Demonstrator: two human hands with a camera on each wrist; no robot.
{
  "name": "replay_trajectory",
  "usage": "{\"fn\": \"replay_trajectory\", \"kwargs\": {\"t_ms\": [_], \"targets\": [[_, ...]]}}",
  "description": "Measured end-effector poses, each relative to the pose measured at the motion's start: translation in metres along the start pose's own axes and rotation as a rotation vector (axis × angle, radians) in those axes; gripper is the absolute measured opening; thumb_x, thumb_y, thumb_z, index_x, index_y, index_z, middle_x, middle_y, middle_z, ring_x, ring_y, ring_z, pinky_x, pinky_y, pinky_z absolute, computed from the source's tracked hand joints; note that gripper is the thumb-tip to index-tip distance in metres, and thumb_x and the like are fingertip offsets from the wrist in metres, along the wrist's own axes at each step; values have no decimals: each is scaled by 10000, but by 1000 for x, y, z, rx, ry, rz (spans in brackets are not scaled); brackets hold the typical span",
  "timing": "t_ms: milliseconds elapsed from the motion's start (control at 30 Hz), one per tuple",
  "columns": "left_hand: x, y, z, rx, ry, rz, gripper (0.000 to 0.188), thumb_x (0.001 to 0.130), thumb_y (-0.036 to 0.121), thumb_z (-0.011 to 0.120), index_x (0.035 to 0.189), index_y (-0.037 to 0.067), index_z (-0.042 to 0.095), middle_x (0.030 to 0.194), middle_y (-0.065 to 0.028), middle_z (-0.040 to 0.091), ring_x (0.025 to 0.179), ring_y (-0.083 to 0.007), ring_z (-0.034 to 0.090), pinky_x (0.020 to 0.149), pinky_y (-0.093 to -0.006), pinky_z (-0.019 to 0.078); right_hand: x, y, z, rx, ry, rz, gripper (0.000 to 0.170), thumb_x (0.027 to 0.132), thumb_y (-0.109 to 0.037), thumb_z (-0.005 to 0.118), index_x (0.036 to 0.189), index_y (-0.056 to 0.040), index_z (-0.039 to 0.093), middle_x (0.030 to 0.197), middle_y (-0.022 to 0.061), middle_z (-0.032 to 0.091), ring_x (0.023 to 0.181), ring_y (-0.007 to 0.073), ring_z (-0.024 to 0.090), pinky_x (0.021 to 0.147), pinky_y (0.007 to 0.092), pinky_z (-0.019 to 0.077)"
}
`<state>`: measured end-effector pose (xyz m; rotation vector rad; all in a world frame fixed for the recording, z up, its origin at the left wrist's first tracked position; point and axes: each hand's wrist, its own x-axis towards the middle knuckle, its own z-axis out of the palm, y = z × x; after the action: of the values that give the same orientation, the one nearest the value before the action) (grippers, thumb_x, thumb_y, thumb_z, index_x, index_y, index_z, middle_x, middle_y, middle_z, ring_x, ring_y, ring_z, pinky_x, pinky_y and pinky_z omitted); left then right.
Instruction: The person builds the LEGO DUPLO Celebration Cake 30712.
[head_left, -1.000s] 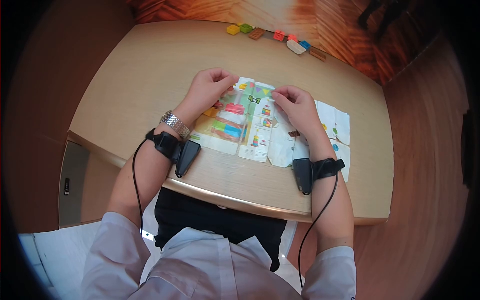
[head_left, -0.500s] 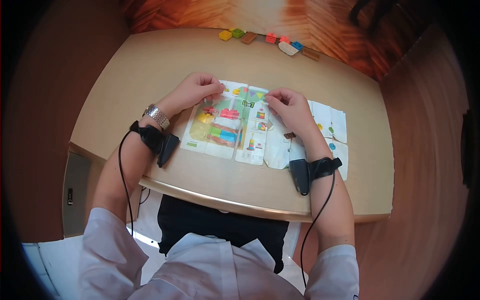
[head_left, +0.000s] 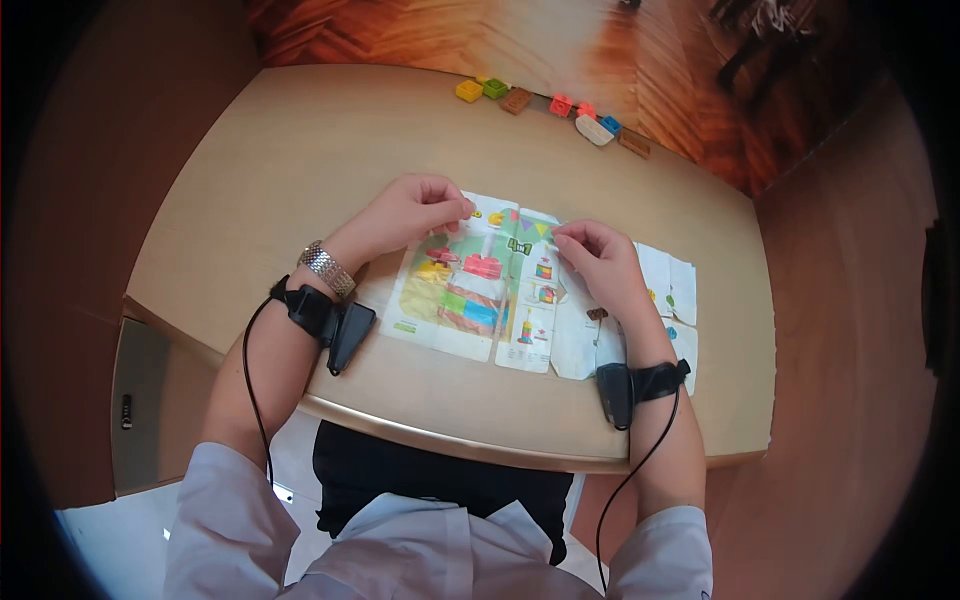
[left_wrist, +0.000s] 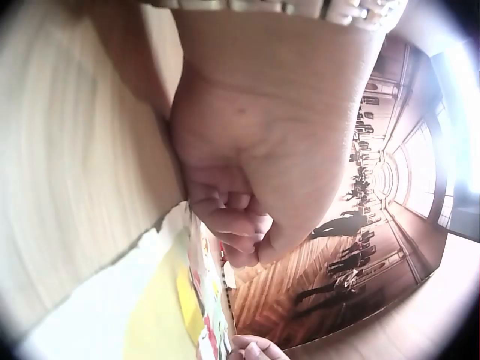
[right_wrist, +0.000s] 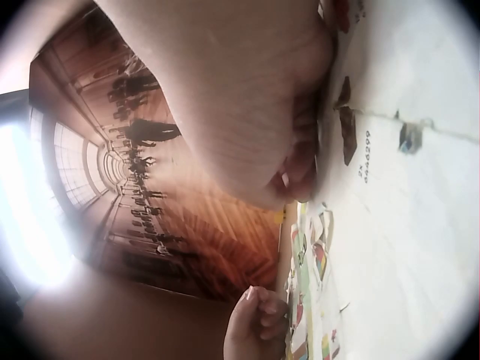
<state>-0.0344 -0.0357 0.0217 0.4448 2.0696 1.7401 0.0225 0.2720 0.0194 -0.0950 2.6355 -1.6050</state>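
Observation:
A folded, creased instruction sheet [head_left: 460, 340] lies spread on the desk, printed with a colourful brick cake and "4 in 1". At its far left corner my left hand [head_left: 425, 210] pinches the paper between thumb and curled fingers. My right hand [head_left: 605, 260] pinches the sheet near the far edge of the "4 in 1" panel, its thumb against the bent forefinger. The left wrist view shows the left hand's fingers [left_wrist: 232, 225] curled in toward the thumb beside the paper. White panels with small part drawings [right_wrist: 405, 225] run under the right hand.
Along the desk's far edge lie toy bricks: a yellow one [head_left: 468, 91], a green one [head_left: 495, 88], brown plates [head_left: 517, 100], red ones [head_left: 561, 105], a white curved piece [head_left: 594, 130] and a blue one [head_left: 610, 125]. Behind them stands a printed backdrop [head_left: 420, 35].
The head view has shifted. Both hands keep their hold at the sheet's far edge; the left hand has moved a little outward, and the sheet sits slightly nearer the body.

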Motion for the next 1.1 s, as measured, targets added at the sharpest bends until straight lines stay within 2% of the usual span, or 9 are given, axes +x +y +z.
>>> {"fn": "replay_trajectory", "kwargs": {"t_ms": [333, 500, 567, 700, 767, 833, 867, 933, 1100], "targets": [[2, -10, 7, 37, -57, 60, 205, 1037, 194, 745, 1016, -10, 735, 902, 8, 708, 781, -50, 620, 699, -251, 544, -3, 3, -1, 111, 20, 72, 194, 1033, -149, 741, 1161, -9, 784, 955, 2, 743, 837, 68, 637, 762, 226, 517], [-4, -1, 14, 201, 32, 133, 277, 989, 253, 764, 916, -13, 746, 733, -98, 739, 627, -137, 717, 647, -301, 568, 0, -28, -6, 40, -50, 156, 222, 1026, -154, 750, 1176, 8, 778, 973, -3, 744, 839, 72, 638, 781, 237, 522], [-3, -6, 15, 270, 55, 183, 276, 988, 258, 757, 908, -6, 747, 728, -103, 743, 625, -158, 724, 648, -314, 571, 4, -52, -8, -256, -295, 98, 268, 1017, -163, 753, 1202, 31, 764, 976, 26, 753, 845, 86, 654, 787, 271, 543], [-2, -11, 18, 355, 96, 248, 266, 978, 268, 741, 885, 19, 749, 730, -113, 750, 635, -220, 735, 655, -354, 571, 51, -79, 1, -545, -354, -7, 328, 1018, -217, 763, 1261, 3, 749, 986, 13, 746, 836, 75, 621, 764, 265, 526], [-1, -14, 19, 384, 117, 277, 261, 974, 268, 740, 881, 24, 749, 727, -113, 746, 642, -233, 733, 661, -363, 570, 88, -76, 23, -498, -192, -124, 439, 969, -229, 786, 1304, 46, 721, 1074, 161, 769, 851, 172, 715, 807, 330, 579], [-2, -15, 19, 418, 139, 299, 256, 970, 267, 740, 878, 29, 750, 724, -112, 742, 650, -246, 731, 667, -372, 568, 130, -74, 44, -598, -124, -237, 570, 960, -238, 766, 1448, 25, 630, 1338, 228, 699, 1021, 291, 739, 911, 395, 593], [-2, -15, 19, 417, 137, 300, 253, 966, 268, 739, 873, 32, 748, 732, -117, 741, 666, -264, 729, 677, -381, 567, 152, -70, 54, -596, -128, -245, 570, 960, -238, 766, 1448, 25, 630, 1338, 228, 699, 1021, 291, 739, 911, 395, 593], [-3, -15, 18, 416, 142, 289, 251, 962, 268, 737, 868, 36, 746, 741, -121, 740, 682, -282, 726, 687, -389, 567, 190, -64, 74, -719, -14, -408, 654, 962, -167, 695, 1565, 7, 508, 1542, 263, 549, 1257, 410, 662, 1055, 467, 555], [-3, -15, 18, 416, 127, 290, 251, 954, 267, 727, 850, 38, 730, 744, -148, 706, 714, -343, 696, 693, -420, 547, 249, -54, 101, -968, 45, -428, 648, 950, -75, 618, 1583, -39, 483, 1570, 273, 500, 1380, 474, 563, 1145, 497, 500]]}}
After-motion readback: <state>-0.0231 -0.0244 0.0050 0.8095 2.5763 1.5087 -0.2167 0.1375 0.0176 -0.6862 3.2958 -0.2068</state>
